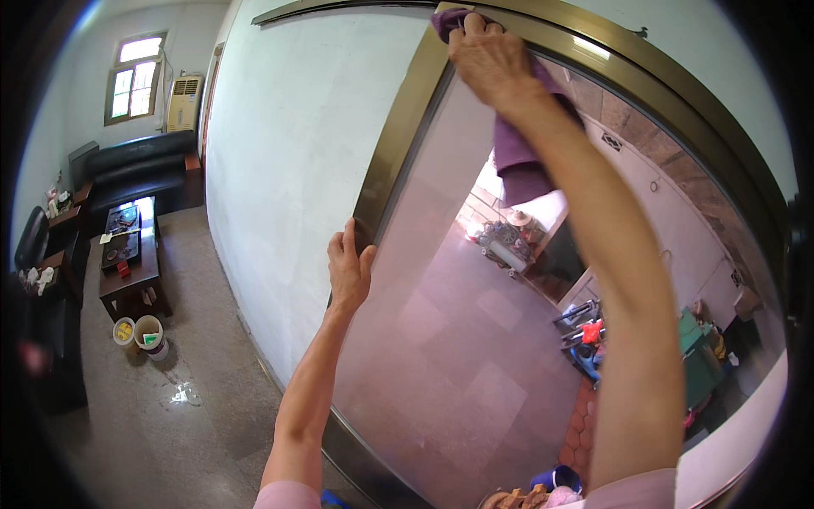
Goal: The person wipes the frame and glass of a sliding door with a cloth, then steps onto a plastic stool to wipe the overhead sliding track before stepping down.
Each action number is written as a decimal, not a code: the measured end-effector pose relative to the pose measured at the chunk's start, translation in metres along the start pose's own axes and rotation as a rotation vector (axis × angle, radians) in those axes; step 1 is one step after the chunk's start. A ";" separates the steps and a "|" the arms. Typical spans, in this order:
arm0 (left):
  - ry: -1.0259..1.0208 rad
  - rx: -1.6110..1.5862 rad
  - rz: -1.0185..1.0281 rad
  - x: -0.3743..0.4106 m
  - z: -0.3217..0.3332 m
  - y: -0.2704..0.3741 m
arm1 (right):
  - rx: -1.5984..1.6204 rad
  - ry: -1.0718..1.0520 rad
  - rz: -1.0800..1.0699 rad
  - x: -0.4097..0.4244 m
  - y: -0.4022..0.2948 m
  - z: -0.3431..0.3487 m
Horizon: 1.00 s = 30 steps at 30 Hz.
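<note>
My right hand (489, 57) grips a purple cloth (523, 159) at the upper corner of a glass sliding door, pressing it on the bronze-coloured metal frame (407, 108). Part of the cloth hangs down over the glass pane (432, 331), behind my forearm. Lower down, my left hand (350, 267) rests on the upright of the same frame, its fingers spread along the edge and holding nothing loose.
A low wooden table (130, 286) with trays stands at the left, near a black sofa (140, 168). Two buckets (151, 337) are on the floor beside it. Through the glass, several items stand by a green box (699, 362). A blue container (559, 478) lies at the bottom.
</note>
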<state>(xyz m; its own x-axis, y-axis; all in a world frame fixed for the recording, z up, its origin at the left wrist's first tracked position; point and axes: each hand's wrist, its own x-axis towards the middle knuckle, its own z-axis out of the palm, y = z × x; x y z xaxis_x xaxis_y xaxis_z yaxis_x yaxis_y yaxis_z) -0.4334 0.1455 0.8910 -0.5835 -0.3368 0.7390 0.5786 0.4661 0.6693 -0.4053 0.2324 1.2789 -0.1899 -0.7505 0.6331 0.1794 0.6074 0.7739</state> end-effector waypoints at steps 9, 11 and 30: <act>-0.042 -0.334 -0.126 0.012 -0.024 -0.018 | 0.210 -0.077 0.260 -0.065 -0.141 -0.007; -0.085 -0.440 -0.224 0.013 -0.025 -0.012 | 0.222 -0.121 0.255 -0.097 -0.174 -0.013; -0.111 -0.150 -1.135 -0.334 -0.289 -0.021 | 3.105 -0.861 1.673 -0.379 -0.315 -0.177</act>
<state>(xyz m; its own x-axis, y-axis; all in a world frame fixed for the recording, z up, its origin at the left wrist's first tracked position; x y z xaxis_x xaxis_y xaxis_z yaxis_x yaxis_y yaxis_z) -0.0860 0.0118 0.6523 -0.8549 -0.4224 -0.3013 -0.2548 -0.1643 0.9529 -0.2187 0.2800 0.7919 -0.8100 -0.5700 -0.1380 0.4783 -0.5059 -0.7178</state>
